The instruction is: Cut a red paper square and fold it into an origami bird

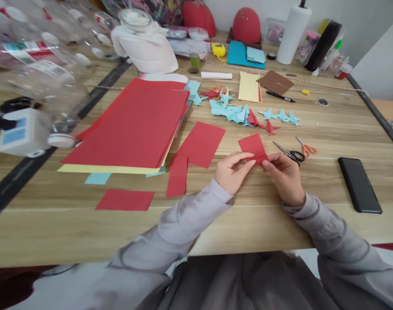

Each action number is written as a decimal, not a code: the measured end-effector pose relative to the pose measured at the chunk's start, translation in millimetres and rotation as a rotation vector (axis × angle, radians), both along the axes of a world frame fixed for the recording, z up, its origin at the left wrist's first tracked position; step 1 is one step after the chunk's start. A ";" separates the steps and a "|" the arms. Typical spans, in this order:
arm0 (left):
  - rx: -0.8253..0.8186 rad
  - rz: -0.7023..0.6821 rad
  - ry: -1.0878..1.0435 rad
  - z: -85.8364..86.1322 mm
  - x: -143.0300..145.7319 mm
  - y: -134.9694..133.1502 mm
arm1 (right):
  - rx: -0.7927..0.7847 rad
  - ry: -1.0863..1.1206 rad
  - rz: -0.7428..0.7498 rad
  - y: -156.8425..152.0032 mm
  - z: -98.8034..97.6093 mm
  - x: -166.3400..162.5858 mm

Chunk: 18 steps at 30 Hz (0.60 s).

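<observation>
A small red paper square (253, 146) lies on the wooden table (216, 224) in front of me, its near edge lifted. My left hand (232, 171) pinches that near edge from the left, fingers curled. My right hand (283, 175) pinches the same edge from the right. Both wrists wear grey sleeves. Just right of my right hand lie scissors (296, 153), black-handled and orange-handled.
A stack of red sheets (135, 125) over yellow and blue ones lies left, with red offcuts (199, 144) beside it. Several folded blue and red paper cranes (248, 114) sit beyond. A black phone (360, 184) lies right. Clear plastic bottles (48, 77) crowd the far left.
</observation>
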<state>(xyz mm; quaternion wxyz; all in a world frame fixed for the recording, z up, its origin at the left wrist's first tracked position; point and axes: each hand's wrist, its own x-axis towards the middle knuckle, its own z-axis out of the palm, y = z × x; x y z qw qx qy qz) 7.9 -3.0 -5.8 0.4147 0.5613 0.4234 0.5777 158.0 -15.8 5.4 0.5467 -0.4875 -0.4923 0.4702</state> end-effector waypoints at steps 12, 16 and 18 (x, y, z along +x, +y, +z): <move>-0.140 0.047 -0.098 4.3 3.4 -0.9 | -0.093 0.053 0.091 2.0 -2.0 -2.1; -0.222 0.015 -0.182 4.9 4.3 0.2 | -0.093 0.042 0.054 1.9 -3.7 -1.8; -0.276 -0.008 -0.270 5.6 4.6 1.1 | -0.083 0.051 0.045 2.0 -4.3 -1.5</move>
